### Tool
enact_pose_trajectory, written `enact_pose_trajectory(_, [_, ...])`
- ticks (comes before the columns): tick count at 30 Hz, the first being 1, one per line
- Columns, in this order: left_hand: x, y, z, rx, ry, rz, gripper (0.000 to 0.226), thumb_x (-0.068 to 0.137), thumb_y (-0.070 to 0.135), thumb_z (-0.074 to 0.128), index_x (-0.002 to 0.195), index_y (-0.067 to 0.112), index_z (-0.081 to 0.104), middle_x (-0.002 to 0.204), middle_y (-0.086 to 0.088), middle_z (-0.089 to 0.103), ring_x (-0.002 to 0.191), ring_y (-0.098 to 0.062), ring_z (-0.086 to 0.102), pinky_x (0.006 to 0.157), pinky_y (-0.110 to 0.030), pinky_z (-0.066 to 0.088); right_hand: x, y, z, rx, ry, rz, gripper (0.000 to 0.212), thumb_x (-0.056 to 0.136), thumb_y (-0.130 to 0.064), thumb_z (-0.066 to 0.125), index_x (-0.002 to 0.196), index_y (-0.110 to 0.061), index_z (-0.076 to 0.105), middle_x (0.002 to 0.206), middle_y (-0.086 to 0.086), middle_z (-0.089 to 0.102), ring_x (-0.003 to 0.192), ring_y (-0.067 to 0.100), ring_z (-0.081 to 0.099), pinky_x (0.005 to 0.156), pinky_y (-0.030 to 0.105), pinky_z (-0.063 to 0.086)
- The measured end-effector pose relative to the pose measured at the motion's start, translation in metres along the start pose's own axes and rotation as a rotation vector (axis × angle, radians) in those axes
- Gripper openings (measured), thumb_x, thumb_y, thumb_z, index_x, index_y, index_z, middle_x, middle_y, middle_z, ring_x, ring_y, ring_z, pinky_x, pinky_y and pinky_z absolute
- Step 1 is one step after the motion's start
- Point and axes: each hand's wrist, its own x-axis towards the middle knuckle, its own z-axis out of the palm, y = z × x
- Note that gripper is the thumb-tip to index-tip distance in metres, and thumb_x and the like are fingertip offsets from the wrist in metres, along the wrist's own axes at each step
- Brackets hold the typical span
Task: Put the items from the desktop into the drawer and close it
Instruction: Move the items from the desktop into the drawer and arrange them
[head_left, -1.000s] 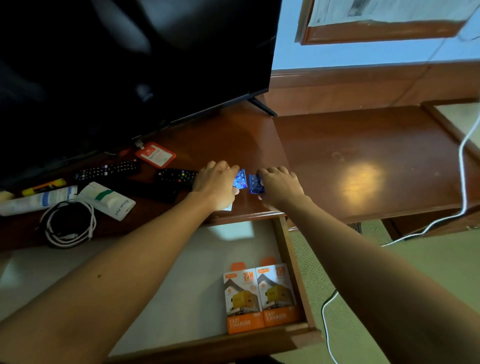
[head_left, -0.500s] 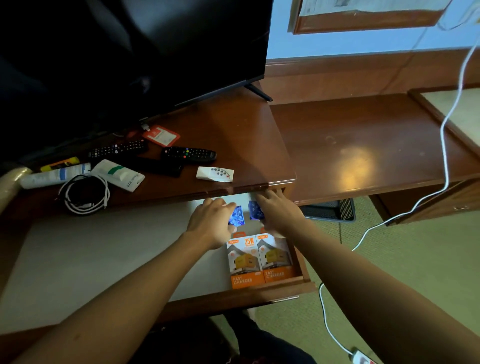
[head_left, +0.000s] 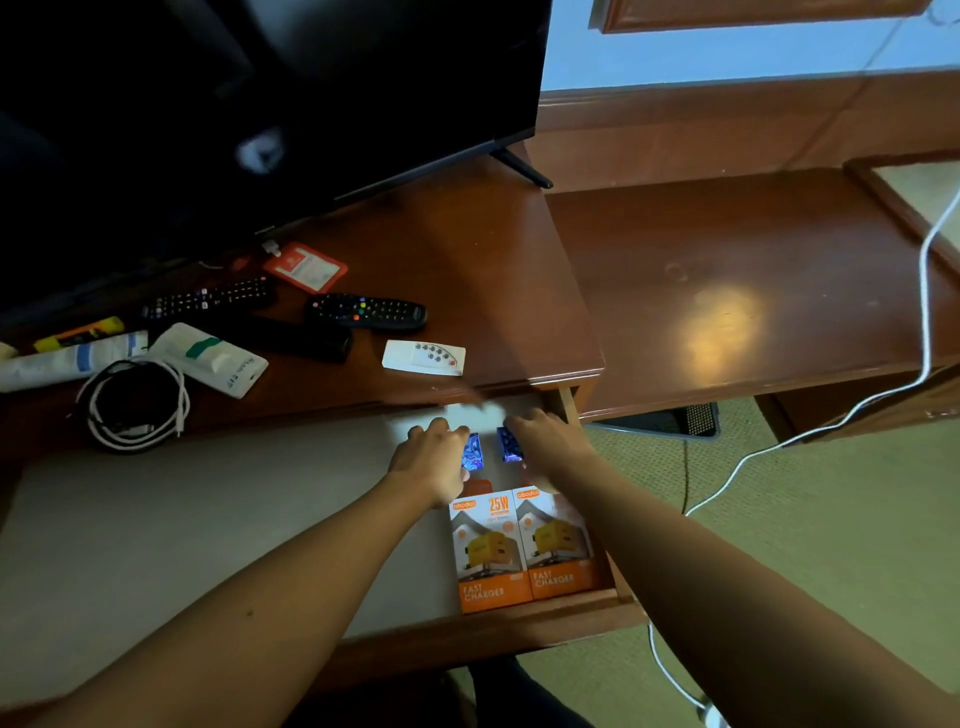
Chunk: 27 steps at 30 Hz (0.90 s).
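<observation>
Inside the open drawer (head_left: 208, 519), just behind the charger boxes (head_left: 522, 551), each hand pinches one blue packet: left hand (head_left: 434, 460) on its packet (head_left: 472, 451), right hand (head_left: 545, 441) on its own (head_left: 508, 446), long axes pointing front-to-back.

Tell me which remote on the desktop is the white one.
The small white remote lying nearest the desk's front edge, just above the open drawer. The other remotes behind it are black and longer.
</observation>
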Motion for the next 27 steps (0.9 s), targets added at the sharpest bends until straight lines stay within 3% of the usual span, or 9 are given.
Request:
enact_pose_trajectory(4, [0.019,0.002,0.008,-0.035,-0.004,-0.001,0.047,0.088,0.034,0.067,0.131,0.021,0.055,0.124,-0.01,0.057,0.113,-0.034,0.056,0.089,-0.041,0.052,0.014,0.0,0.003,0.013,-0.054,0.03,0.044,0.087,0.001,0.056,0.127,-0.017,0.053,0.119,0.013,0.056,0.114,0.036,0.056,0.089,0.049,0.052])
enact_pose_trajectory(9, [0.033,0.004,0.018,-0.036,-0.006,0.004,0.048,0.085,0.034,0.07,0.13,0.021,0.057,0.124,-0.011,0.059,0.113,-0.033,0.058,0.093,-0.041,0.051,0.02,-0.002,0.011,0.0,-0.083,0.048,0.039,0.093,-0.006,0.054,0.13,-0.016,0.054,0.127,0.014,0.055,0.122,0.037,0.053,0.096,0.048,0.049])
enact_pose_trajectory(14, [0.039,0.001,0.026,-0.066,-0.028,0.027,0.055,0.091,0.03,0.062,0.143,0.017,0.048,0.139,-0.012,0.053,0.126,-0.03,0.05,0.104,-0.037,0.042,0.019,-0.002,0.015,0.007,-0.15,0.044,0.039,0.096,-0.012,0.052,0.135,-0.013,0.053,0.131,0.017,0.052,0.127,0.039,0.046,0.103,0.049,0.046])
enact_pose_trajectory(19, [0.029,-0.007,0.028,-0.334,0.013,-0.01,0.06,0.094,0.028,0.058,0.15,0.016,0.039,0.154,-0.007,0.04,0.141,-0.025,0.037,0.113,-0.038,0.037,0.006,-0.004,0.017,0.036,-0.157,0.043,0.054,0.089,-0.015,0.059,0.141,-0.013,0.045,0.14,0.015,0.046,0.133,0.038,0.038,0.106,0.049,0.042])
enact_pose_trajectory(23, [0.016,-0.012,0.035,-0.487,0.104,-0.222,0.053,0.091,0.014,0.06,0.143,0.016,0.05,0.139,-0.013,0.048,0.12,-0.028,0.053,0.096,-0.036,0.05,-0.008,-0.009,0.025,-0.031,-0.225,0.039,0.069,0.091,-0.021,0.051,0.155,-0.017,0.026,0.162,0.012,0.019,0.145,0.042,0.021,0.113,0.051,0.03])
enact_pose_trajectory(25, [0.013,-0.01,0.038,-0.554,0.107,-0.279,0.048,0.091,0.01,0.057,0.138,0.014,0.056,0.133,-0.016,0.051,0.114,-0.029,0.058,0.095,-0.034,0.051,-0.011,-0.007,0.03,-0.017,-0.265,0.069,0.071,0.093,-0.023,0.045,0.158,-0.019,0.016,0.167,0.009,0.002,0.149,0.042,0.008,0.116,0.053,0.023])
enact_pose_trajectory(27, [0.012,-0.008,0.04,-0.604,0.104,-0.307,0.045,0.089,0.007,0.055,0.134,0.012,0.061,0.132,-0.017,0.052,0.111,-0.031,0.06,0.094,-0.033,0.051,-0.012,-0.006,0.034,-0.001,-0.266,0.082,0.067,0.096,-0.024,0.039,0.158,-0.02,0.016,0.167,0.007,-0.002,0.151,0.04,0.004,0.117,0.052,0.021])
